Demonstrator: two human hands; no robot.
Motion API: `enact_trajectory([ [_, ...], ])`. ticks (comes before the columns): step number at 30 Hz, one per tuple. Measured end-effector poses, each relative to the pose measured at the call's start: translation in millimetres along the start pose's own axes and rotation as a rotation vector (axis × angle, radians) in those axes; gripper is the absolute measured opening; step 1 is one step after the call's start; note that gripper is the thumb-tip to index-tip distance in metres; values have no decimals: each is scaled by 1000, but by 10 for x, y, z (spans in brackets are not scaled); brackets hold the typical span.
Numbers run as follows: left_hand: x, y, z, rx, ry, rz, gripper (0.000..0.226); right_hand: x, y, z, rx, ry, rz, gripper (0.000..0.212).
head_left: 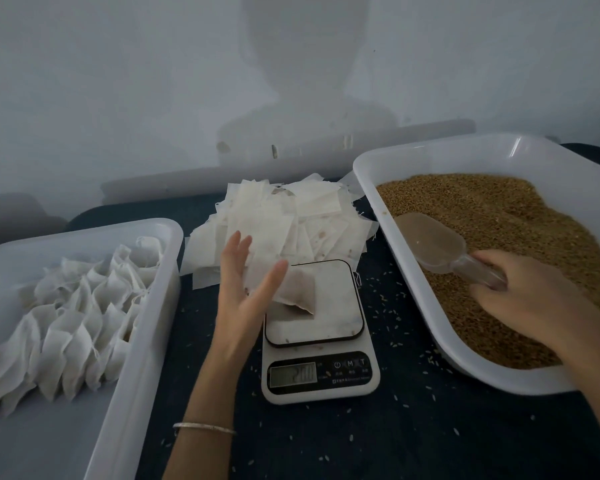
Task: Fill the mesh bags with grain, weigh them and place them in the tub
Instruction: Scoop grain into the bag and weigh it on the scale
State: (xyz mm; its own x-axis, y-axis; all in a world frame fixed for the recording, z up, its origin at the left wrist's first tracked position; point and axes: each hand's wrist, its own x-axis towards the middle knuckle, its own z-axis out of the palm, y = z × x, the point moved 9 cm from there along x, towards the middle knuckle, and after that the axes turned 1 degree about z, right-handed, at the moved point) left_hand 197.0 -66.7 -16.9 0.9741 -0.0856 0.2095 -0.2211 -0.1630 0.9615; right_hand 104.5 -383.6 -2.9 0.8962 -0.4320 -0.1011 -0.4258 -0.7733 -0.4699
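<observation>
The left hand [246,289], fingers straight and spread, touches a mesh bag [291,292] lying on the scale [317,327], while the right hand [523,296] grips a scoop [440,244] in the grain [520,244].

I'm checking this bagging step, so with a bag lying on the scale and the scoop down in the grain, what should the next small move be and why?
Probably lift the left hand off the bag so the scale reads true. Its straight fingers hover at or touch the bag on the platform, and the display is too blurred to read. The right hand holds the scoop in the grain, ready to top up.
</observation>
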Motion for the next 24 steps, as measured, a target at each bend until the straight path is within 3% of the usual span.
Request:
enact_trajectory([
  [4, -9, -81, -170, -25, 68, -21, 85, 6, 6, -3, -11, 4, 3, 45],
  [10, -72, 40, -424, -50, 226, 86, 47, 12, 1, 2, -27, 1, -1, 44],
  [16, -206, -22, -657, -53, 421, 96, 30, 42, 42, -2, -49, 26, 32, 52],
  [24, -248, -236, -626, 8, 384, -53, 13, 41, 57, 20, -42, 3, 46, 56],
])
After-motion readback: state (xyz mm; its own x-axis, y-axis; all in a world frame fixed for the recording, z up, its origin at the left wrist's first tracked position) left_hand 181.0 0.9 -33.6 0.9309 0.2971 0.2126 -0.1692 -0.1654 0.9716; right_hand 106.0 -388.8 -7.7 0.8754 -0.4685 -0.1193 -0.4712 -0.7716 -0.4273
